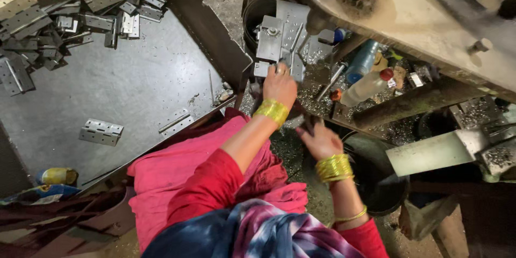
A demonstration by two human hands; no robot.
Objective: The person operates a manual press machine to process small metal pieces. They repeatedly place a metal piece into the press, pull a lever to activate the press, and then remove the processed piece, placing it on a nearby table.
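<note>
Left hand [279, 83] reaches up to frame centre-top, fingers curled onto the lower edge of a flat grey metal hinge plate [274, 40] sitting on the machine's jig; gripping it at the bottom, fingertips partly hidden. Plate is dull steel, rectangular, with a bolt head on its face. Right hand [318, 140] sits lower, centre-right, blurred, fingers loosely bent; cannot tell if it holds anything. Both wrists carry stacked shiny gold bangles [272, 112]. Sleeves red, pink cloth over the lap, tie-dye scarf at the bottom edge.

Dark steel worktop [134, 86] fills the left half, matte and scuffed, with a raised rim. Pile of hinges [64, 16] in the upper left, silvery, perforated, jumbled. One folded hinge [100, 131] lies alone lower left of the sheet; another narrow one [176, 122] lies near its right edge.

Heavy machine arm [408, 16] at upper right, tan, dusty cast metal. Below it a clear plastic bottle [365, 87] with a red cap, lying tilted amid glittery metal shavings [312, 94]. Black round bucket [376, 177] just beside the right hand.
</note>
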